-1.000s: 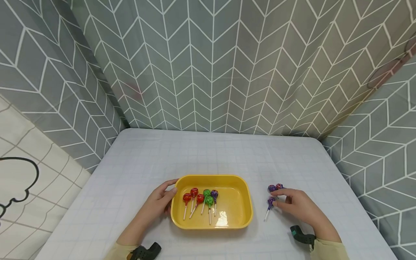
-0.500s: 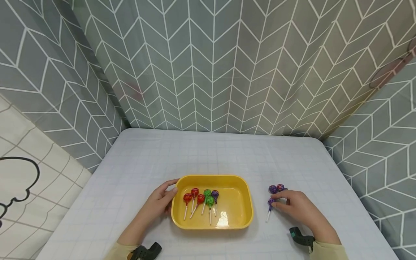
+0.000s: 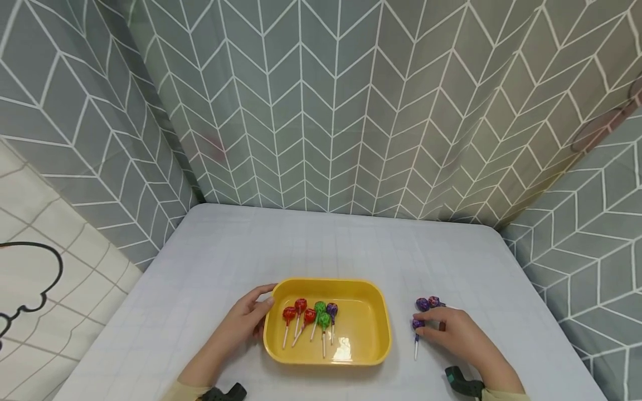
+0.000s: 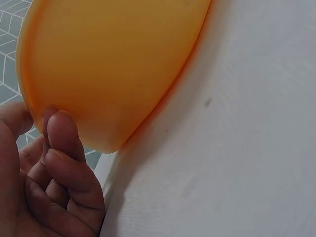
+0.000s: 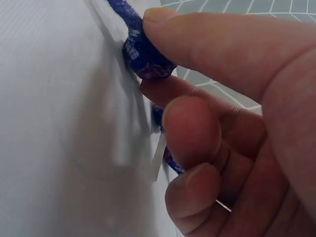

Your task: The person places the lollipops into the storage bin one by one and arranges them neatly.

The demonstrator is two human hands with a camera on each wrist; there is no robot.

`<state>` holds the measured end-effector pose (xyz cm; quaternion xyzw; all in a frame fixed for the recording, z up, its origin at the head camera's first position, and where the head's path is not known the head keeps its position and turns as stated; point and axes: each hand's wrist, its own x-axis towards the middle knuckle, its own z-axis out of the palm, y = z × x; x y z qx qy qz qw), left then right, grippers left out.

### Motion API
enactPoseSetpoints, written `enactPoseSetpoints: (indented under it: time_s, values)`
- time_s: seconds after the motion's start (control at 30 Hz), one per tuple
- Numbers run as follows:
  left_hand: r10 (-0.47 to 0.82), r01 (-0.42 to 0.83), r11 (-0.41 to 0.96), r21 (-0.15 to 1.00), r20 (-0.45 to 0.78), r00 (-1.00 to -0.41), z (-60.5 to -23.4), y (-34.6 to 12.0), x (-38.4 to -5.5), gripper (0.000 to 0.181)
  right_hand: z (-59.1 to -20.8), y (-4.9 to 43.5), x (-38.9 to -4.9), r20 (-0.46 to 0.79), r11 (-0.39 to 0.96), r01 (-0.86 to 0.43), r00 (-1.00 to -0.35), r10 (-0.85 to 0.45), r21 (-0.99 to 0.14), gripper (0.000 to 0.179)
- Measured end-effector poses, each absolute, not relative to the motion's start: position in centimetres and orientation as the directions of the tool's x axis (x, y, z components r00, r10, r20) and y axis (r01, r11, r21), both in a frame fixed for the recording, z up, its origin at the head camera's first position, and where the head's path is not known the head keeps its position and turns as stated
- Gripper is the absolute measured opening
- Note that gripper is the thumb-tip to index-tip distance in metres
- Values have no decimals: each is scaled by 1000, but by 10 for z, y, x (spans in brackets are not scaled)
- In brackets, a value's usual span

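Note:
My left hand grips the left rim of a yellow tray, thumb on the rim. In the left wrist view its fingertips press the tray's outer side. Inside the tray lie several lollipops: red ones, green ones and a purple one. Right of the tray, my right hand pinches a purple lollipop by its head between thumb and index finger, its white stick pointing toward me. In the right wrist view this wrapped head lies close to the table.
Just beyond my right hand lie two more lollipops, one purple and one purple and red. All rests on a white table. Grey patterned curtains surround its back and sides.
The pinched lollipop's stick has turned from slanting left to pointing nearly straight at me. My left hand keeps its hold on the tray. The head view has tilted slightly.

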<state>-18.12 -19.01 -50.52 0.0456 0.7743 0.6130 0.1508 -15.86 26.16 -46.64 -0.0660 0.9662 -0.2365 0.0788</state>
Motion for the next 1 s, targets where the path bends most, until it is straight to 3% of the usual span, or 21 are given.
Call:
enactPoseSetpoints:
  time_s: [0.33, 1.0]
  values:
    - [250, -112, 260, 959, -179, -952, -505, -190, -178, 38, -470, 258, -156, -155, 876, -21, -982, -109, -482, 37]
    - [242, -125, 246, 961, -186, -952, -505, -190, -179, 39, -474, 253, -158, -122, 869, -22, -988, -95, -495, 29]
